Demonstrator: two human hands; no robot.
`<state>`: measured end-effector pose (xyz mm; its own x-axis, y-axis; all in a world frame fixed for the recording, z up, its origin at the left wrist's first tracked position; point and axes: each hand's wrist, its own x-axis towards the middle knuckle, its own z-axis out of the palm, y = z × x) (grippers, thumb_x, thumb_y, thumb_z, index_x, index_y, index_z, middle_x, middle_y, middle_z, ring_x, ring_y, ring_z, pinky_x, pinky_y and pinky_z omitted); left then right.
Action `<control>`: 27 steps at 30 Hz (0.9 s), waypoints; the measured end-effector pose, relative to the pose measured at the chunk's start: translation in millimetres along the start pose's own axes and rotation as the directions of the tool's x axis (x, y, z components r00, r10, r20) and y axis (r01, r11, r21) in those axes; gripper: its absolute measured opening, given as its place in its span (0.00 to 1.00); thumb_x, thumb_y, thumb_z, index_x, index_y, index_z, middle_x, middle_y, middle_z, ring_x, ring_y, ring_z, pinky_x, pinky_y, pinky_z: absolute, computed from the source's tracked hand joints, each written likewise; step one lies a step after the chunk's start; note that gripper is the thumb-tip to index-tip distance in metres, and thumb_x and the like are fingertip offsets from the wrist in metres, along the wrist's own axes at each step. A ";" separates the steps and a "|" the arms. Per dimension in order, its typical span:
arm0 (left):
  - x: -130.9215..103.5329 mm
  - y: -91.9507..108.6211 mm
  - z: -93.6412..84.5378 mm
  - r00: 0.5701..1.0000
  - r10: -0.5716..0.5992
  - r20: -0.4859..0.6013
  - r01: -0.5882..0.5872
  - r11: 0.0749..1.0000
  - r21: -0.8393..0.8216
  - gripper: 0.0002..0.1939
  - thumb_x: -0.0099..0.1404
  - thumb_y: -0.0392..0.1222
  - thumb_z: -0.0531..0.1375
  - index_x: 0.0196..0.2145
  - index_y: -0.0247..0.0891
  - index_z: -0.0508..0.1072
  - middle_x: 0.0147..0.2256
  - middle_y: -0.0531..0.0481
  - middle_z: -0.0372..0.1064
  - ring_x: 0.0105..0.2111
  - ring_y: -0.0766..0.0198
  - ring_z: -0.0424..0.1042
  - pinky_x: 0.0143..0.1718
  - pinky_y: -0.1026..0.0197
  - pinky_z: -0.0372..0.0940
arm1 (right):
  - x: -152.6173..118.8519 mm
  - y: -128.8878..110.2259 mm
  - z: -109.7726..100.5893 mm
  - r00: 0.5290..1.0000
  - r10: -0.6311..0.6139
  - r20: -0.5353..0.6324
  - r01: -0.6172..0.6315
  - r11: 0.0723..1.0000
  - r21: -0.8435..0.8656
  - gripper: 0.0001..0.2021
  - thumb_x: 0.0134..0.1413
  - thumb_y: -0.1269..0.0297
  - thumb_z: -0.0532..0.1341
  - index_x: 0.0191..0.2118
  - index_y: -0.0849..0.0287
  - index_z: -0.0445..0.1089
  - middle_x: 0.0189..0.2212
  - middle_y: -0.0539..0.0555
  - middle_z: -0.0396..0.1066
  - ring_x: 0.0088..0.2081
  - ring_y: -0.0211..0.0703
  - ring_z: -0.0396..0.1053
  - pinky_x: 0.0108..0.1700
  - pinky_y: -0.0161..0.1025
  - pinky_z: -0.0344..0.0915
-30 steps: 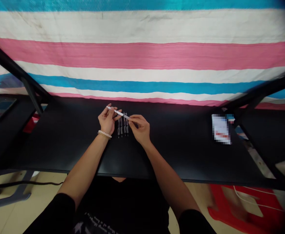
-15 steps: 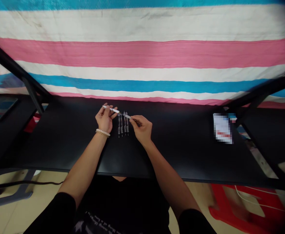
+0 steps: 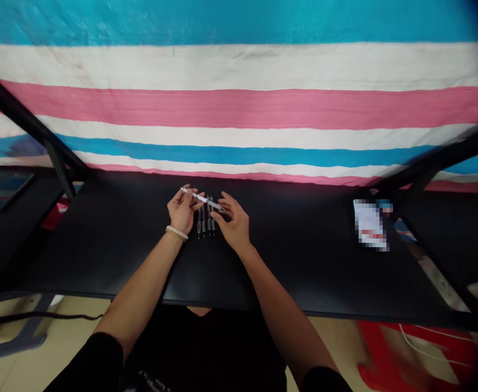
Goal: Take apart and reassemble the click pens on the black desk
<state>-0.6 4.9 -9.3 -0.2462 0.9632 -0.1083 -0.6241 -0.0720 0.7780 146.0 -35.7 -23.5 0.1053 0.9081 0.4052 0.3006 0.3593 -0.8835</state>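
A slim white pen (image 3: 207, 202) slants above the black table, its clip end up to the left. My left hand (image 3: 181, 211) pinches it near the upper end between thumb and fingers. My right hand (image 3: 233, 223) is at the pen's lower right end, thumb and fingers spread around the tip; whether a fingertip touches it is hard to tell. Beneath the pen, several dark clear-barrelled pens (image 3: 203, 226) lie side by side on the table, partly hidden by the white pen and my left fingers.
The black table (image 3: 312, 245) runs wide to both sides. A pixelated white packet (image 3: 370, 226) lies at its right end. Black frame bars (image 3: 55, 158) rise at either side, with a striped sheet (image 3: 239, 109) behind. Red (image 3: 369, 348) and grey stools stand below the front edge.
Two pen parts, joined by a thin dark piece between my hands, now form one continuous pen. My right fingers have loosened and spread. The camera view has tilted up slightly.
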 end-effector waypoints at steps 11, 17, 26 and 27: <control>0.5 0.1 0.0 1.000 0.002 -0.001 -0.002 0.999 0.036 0.24 0.52 0.48 0.73 0.43 0.35 0.72 0.35 0.48 0.75 0.35 0.58 0.79 0.36 0.58 0.74 | 3.9 -1.2 -3.5 0.995 0.042 0.089 -0.033 0.994 -0.101 0.12 0.60 0.56 0.61 0.43 0.57 0.74 0.33 0.55 0.77 0.31 0.42 0.76 0.36 0.39 0.74; -0.2 0.9 0.7 1.000 -0.001 0.005 0.000 0.999 0.039 0.24 0.52 0.47 0.73 0.43 0.35 0.73 0.35 0.47 0.75 0.34 0.58 0.79 0.35 0.58 0.74 | 1.8 -1.4 -3.4 0.992 0.080 0.098 -0.069 0.992 -0.110 0.13 0.60 0.55 0.60 0.44 0.57 0.74 0.31 0.54 0.77 0.28 0.41 0.75 0.34 0.38 0.73; -1.5 2.0 -0.2 1.000 -0.010 0.024 0.010 0.999 0.031 0.24 0.52 0.47 0.74 0.43 0.35 0.73 0.35 0.47 0.75 0.34 0.58 0.79 0.34 0.59 0.74 | -0.8 -6.8 -3.5 0.994 0.070 0.087 -0.060 0.992 -0.113 0.15 0.62 0.51 0.59 0.41 0.58 0.74 0.31 0.54 0.77 0.27 0.39 0.74 0.29 0.35 0.70; -1.7 2.5 -0.5 0.999 -0.019 0.036 0.018 0.999 0.039 0.23 0.53 0.47 0.73 0.43 0.35 0.73 0.36 0.47 0.75 0.34 0.59 0.79 0.34 0.59 0.74 | -1.1 -6.5 -3.4 0.991 0.096 0.098 -0.086 0.992 -0.097 0.17 0.63 0.50 0.57 0.38 0.58 0.74 0.27 0.53 0.76 0.24 0.38 0.73 0.26 0.34 0.69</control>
<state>-2.1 3.0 -7.5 -0.2075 0.9730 -0.1008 -0.5990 -0.0450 0.7995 147.1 -39.8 -17.4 0.0398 0.9551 0.2937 0.3810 0.2572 -0.8881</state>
